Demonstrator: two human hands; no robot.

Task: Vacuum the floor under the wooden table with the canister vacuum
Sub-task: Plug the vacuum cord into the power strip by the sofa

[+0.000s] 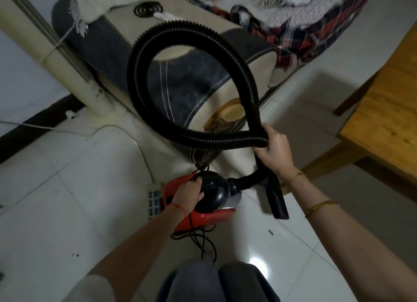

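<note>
A small red and black canister vacuum (209,200) hangs low over the white tiled floor in front of my knees. My left hand (188,194) grips the black handle on its top. A ribbed black hose (171,80) rises from the vacuum's front and makes a big loop. My right hand (274,149) is closed around the hose where the loop crosses itself. Just below that hand the black nozzle (276,199) points down at the floor. The wooden table (383,112) stands at the right edge, with one leg near my right wrist.
A sofa (180,80) with blankets fills the space ahead. A cream pillar (67,60) stands at the left. A white power strip (154,200) lies on the tiles left of the vacuum. The vacuum's black cord (204,243) dangles in loops beneath it.
</note>
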